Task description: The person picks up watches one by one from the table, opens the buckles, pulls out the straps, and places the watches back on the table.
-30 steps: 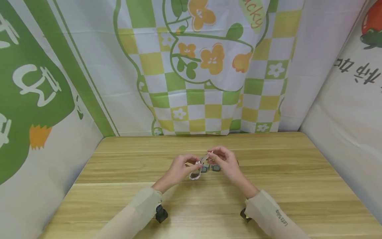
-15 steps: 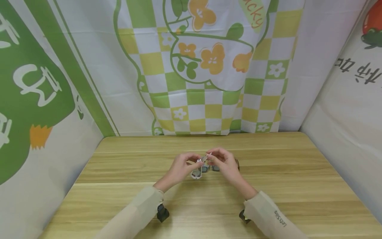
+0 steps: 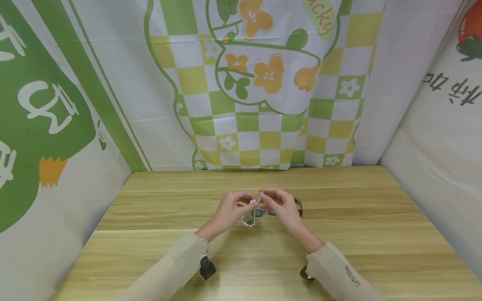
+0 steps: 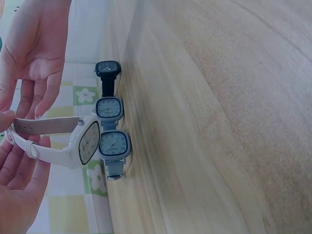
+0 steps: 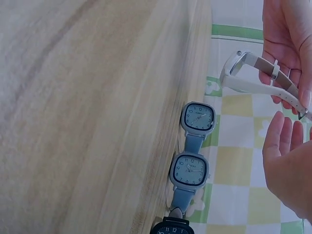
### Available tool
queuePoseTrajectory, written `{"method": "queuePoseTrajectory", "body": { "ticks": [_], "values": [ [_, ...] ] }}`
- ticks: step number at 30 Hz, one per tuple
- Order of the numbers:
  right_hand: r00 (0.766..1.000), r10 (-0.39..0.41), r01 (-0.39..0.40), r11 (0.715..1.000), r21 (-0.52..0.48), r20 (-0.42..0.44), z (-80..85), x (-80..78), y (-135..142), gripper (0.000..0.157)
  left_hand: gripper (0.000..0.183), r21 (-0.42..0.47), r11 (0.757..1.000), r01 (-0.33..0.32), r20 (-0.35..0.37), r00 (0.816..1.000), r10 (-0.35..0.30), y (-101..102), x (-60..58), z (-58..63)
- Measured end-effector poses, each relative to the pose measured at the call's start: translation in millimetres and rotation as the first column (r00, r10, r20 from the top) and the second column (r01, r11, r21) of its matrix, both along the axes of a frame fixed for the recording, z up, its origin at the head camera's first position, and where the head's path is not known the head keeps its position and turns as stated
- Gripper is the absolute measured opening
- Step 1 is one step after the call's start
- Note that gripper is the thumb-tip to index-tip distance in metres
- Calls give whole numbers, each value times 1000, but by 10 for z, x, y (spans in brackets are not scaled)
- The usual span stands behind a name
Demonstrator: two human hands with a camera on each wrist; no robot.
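White watch held between two hands above a wooden table

Three other watches lie in a row on the table (image 3: 241, 259), beyond the hands: a black watch (image 4: 108, 68) at the person's right end, a grey watch (image 4: 109, 107) in the middle and a second grey watch (image 4: 115, 143) at the left end. In the head view the right hand (image 3: 284, 208) covers part of this row, with a dark loop showing just beside it. Behind the table hangs a checked curtain (image 3: 244, 138) in green, yellow and white with orange flowers. Pale sleeves (image 3: 180, 259) cover the forearms, and a dark device (image 3: 207, 267) sits at each wrist.

The white watch (image 4: 75, 148) is in the air, nearer the person than the row. The left hand (image 3: 231, 207) pinches its strap between thumb and fingers, while the right hand pinches near the strap's end. Its squarish face has rounded corners and a dark border, seen at a slant. The strap is white outside and grey-brown inside, with small holes along it; both halves bend back toward the fingers. Whether the buckle is fastened cannot be told.
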State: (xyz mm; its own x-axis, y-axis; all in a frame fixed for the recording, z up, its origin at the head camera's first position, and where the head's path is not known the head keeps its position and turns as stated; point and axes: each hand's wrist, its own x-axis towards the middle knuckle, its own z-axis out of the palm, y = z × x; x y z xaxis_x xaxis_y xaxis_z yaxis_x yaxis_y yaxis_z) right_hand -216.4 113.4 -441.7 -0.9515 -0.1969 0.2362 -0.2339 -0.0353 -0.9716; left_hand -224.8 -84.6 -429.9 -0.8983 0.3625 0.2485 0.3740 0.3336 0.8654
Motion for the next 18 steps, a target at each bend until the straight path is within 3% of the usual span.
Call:
{"method": "queuePoseTrajectory", "body": {
  "ticks": [8,18],
  "values": [
    [999,-10,10,1000,-18,37,-18,-4,25,35,15,76,997,-17,34,999,14,-10,9,-31],
    [997,65,-57,981,187,-37,-84,62,36,43,16,206,978,-23,61,998,10,-37,15,-87]
  ]
}}
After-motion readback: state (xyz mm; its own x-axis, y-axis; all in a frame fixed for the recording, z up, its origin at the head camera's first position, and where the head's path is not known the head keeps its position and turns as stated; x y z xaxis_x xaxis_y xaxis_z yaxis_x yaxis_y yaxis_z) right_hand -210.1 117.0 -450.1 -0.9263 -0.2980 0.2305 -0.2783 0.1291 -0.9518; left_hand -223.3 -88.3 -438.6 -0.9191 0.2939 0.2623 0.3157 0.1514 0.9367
